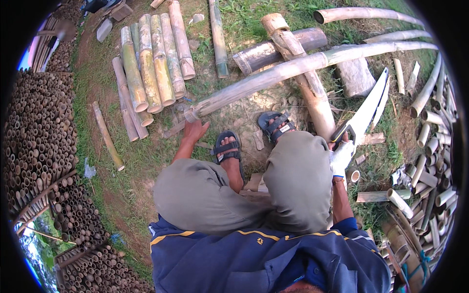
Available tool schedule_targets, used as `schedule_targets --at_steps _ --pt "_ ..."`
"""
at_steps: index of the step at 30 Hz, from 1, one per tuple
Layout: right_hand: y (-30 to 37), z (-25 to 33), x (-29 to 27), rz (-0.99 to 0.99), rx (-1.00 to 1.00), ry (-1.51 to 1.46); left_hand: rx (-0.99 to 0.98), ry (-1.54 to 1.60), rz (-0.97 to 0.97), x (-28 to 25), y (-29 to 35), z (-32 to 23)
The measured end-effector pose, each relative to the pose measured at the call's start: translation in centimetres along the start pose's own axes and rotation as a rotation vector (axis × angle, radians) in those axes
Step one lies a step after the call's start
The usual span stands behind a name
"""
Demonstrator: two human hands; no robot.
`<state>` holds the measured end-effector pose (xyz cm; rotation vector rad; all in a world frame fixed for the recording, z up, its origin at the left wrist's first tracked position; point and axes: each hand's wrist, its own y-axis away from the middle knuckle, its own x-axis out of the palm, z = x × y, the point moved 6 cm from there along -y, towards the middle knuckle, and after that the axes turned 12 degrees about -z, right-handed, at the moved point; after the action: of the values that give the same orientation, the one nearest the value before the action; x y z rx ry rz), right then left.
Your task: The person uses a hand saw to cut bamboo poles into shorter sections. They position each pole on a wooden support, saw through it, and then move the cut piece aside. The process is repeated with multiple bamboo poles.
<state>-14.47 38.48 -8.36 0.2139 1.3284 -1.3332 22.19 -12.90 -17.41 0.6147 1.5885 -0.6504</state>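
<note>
I sit low with both knees up and sandalled feet on the dirt. My left hand [195, 130] is bare and reaches down to the near end of a long bamboo pole [273, 75] that runs up to the right across a thick bamboo log [303, 83]. My right hand [340, 156], in a white glove, grips the black handle of a hand saw [367, 110]. The saw blade points up and to the right, away from the pole, resting beside a stone block [355, 75].
A bundle of cut green bamboo sections [151, 63] lies on the grass ahead to the left. Stacked bamboo tubes [39, 146] fill the left side. Short cut pieces [430, 161] pile up on the right, and more long poles [371, 14] lie at the top right.
</note>
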Motion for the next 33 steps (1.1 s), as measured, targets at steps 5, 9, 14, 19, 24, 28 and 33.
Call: schedule_targets --at_steps 5,9,14,19,24,28,33 --pt "0.6 -0.3 -0.1 -0.010 0.047 -0.005 0.143 0.047 0.269 -0.6 1.3 -1.0" --pt "0.7 -0.6 0.1 0.070 0.071 0.029 0.238 0.303 0.127 -5.1 6.5 -3.0" --pt "0.3 -0.3 -0.2 0.037 0.043 0.015 -0.047 0.340 0.293 -10.0 14.1 -1.3" --pt "0.2 -0.2 -0.3 0.021 0.029 0.005 0.129 0.280 -0.009 -18.1 11.0 -5.7" --pt "0.4 -0.9 -0.4 0.022 0.047 -0.017 0.319 0.309 -0.345 -21.3 -1.1 -11.0" --pt "0.1 -0.3 -0.3 0.043 0.058 -0.027 0.347 0.409 -0.406 -19.6 -7.1 -13.7" --pt "0.4 -0.5 -0.3 0.041 0.061 -0.025 0.332 0.484 -0.292 -17.3 -9.8 -16.8"
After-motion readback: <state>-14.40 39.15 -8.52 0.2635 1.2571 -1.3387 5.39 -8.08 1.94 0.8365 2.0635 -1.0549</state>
